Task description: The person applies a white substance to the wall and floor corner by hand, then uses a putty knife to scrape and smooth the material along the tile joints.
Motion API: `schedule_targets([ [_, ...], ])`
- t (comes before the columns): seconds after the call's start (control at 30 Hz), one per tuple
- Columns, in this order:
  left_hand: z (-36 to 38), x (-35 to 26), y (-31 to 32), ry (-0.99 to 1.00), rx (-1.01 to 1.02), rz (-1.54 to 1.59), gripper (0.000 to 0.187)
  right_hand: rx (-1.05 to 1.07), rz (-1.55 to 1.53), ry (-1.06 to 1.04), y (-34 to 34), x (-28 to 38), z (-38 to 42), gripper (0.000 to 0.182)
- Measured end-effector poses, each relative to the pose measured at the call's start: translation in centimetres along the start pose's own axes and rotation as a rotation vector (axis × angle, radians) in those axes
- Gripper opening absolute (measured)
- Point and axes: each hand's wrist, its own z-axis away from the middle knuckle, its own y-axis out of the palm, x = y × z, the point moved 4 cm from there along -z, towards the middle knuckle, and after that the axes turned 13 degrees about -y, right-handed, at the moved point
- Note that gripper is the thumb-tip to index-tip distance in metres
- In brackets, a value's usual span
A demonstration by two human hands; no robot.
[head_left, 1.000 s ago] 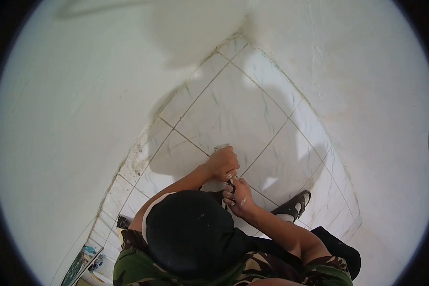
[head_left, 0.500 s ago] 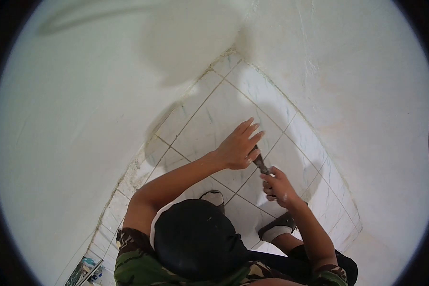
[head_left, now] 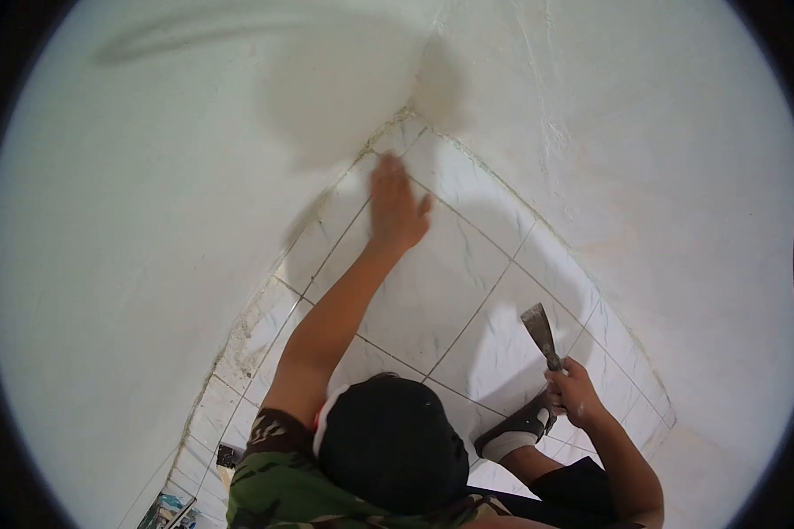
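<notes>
My left hand (head_left: pixel 398 201) reaches up over the white tiles (head_left: pixel 450 282) close to the corner, its fingers stretched out and the thumb apart. It is slightly blurred, and whether the palm touches the tile cannot be made out. My right hand (head_left: pixel 577 393) is lower on the right, wrapped round the handle of a putty knife (head_left: pixel 540 330). The grey, worn blade points up and to the left, apart from the left hand.
White walls (head_left: pixel 150 203) meet the tiles along a rough edge, with a crumbled patch (head_left: pixel 247 348) on the left. A foot in a dark sandal (head_left: pixel 513 425) stands beside my right hand. A dark cap (head_left: pixel 397 441) hides the lower middle. Assorted items (head_left: pixel 169 511) lie bottom left.
My left hand has left the putty knife's blade and moved up and left toward the corner. My right hand has drawn the knife down and to the right.
</notes>
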Motion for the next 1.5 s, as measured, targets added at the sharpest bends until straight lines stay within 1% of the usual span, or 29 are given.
schedule_targets([
  [0.07,4.4,4.4,-2.3,-0.072,-0.052,-0.027,0.081,-0.004,0.058,0.026,-1.5,1.0,2.7,0.016],
  [0.13,9.4,7.8,-5.2,-0.213,0.043,-0.153,0.086,-0.058,0.067,0.043,-4.0,2.0,4.9,0.016],
  [0.2,13.5,9.4,-8.6,-0.247,-0.011,-0.132,0.071,-0.132,0.164,0.063,-6.8,2.6,6.5,0.014],
  [0.23,14.8,9.1,-9.7,-0.237,-0.013,-0.125,0.071,-0.153,0.180,0.027,-7.8,3.6,7.3,0.016],
  [0.27,15.8,8.7,-11.0,-0.169,-0.079,-0.011,0.057,-0.171,0.193,-0.007,-8.4,4.9,8.0,0.022],
  [0.3,16.1,8.4,-11.9,-0.096,-0.142,0.102,0.044,-0.154,0.348,-0.074,-9.1,6.3,8.6,0.029],
  [0.33,16.0,8.6,-11.7,-0.080,-0.137,0.103,0.044,-0.138,0.501,-0.135,-9.4,7.9,9.2,0.037],
  [0.4,16.1,7.8,-10.2,0.087,0.090,0.447,0.023,-0.198,0.849,-0.218,-9.3,11.4,10.5,0.040],
  [0.43,15.2,6.5,-10.8,0.102,0.097,0.448,0.023,-0.219,0.925,-0.233,-8.3,13.6,11.4,0.038],
  [0.5,12.8,3.6,-10.3,-0.304,0.597,0.501,0.021,-0.236,1.089,-0.283,-6.5,16.9,12.4,0.032],
  [0.53,12.0,2.3,-10.1,-0.296,0.601,0.495,0.021,-0.233,1.168,-0.318,-6.0,18.0,12.6,0.029],
  [0.6,10.0,-0.3,-10.9,-0.141,0.621,0.747,0.028,-0.177,1.178,-0.327,-3.9,19.3,13.1,0.022],
  [0.63,9.1,-1.0,-11.7,-0.121,0.630,0.727,0.028,-0.126,1.084,-0.311,-3.7,18.8,12.5,0.020],
  [0.7,8.2,-4.9,-16.1,0.464,0.411,0.531,0.032,-0.077,0.973,-0.284,-3.4,17.7,10.7,0.019],
  [0.73,8.0,-5.5,-17.4,0.470,0.437,0.527,0.032,0.011,0.881,-0.280,-3.0,17.0,9.2,0.018],
  [0.8,8.3,-5.9,-19.1,0.581,0.675,0.299,0.035,0.194,0.654,-0.329,-3.3,13.4,4.6,0.018],
  [0.83,8.0,-6.1,-20.2,0.581,0.691,0.300,0.035,0.203,0.573,-0.374,-3.0,12.0,2.1,0.017],
  [0.9,8.3,-5.8,-21.7,0.599,0.766,0.129,0.033,0.242,0.438,-0.351,-1.1,9.9,-2.5,0.017],
  [0.93,8.4,-5.7,-22.3,0.586,0.780,0.128,0.033,0.272,0.282,-0.309,-0.1,8.7,-5.0,0.015],
  [1.0,9.1,-5.2,-22.7,0.541,0.911,-0.079,0.028,0.305,0.044,-0.192,1.9,6.7,-8.9,0.015],
  [1.03,9.4,-4.8,-22.7,0.525,0.918,-0.084,0.028,0.329,-0.038,-0.197,2.8,6.0,-10.3,0.016],
  [1.1,11.3,-3.4,-21.2,0.515,1.177,-0.322,0.022,0.356,-0.040,-0.196,3.9,5.3,-11.9,0.017],
  [1.13,11.7,-3.2,-20.7,0.507,1.174,-0.325,0.022,0.363,-0.048,-0.198,4.3,5.5,-12.3,0.017],
  [1.2,12.7,-2.5,-19.2,0.532,1.286,-0.478,0.024,0.369,0.044,-0.242,4.1,6.2,-13.0,0.017],
  [1.27,12.4,-3.4,-16.8,0.486,1.246,-0.455,0.026,0.312,0.296,-0.431,3.2,6.9,-14.1,0.018],
  [1.3,12.0,-3.9,-15.4,0.445,1.209,-0.414,0.027,0.319,0.293,-0.430,2.8,6.7,-14.8,0.018],
  [1.37,9.5,-4.0,-12.1,0.337,1.071,-0.348,0.036,0.156,0.682,-0.947,2.0,8.7,-15.9,0.021],
  [1.43,5.5,-2.6,-8.7,0.346,0.748,-0.186,0.048,0.166,0.606,-0.897,2.0,9.9,-16.3,0.021],
  [1.5,0.6,-1.9,-5.7,0.295,0.419,-0.243,0.068,0.175,0.523,-0.868,1.9,10.9,-16.1,0.021],
])
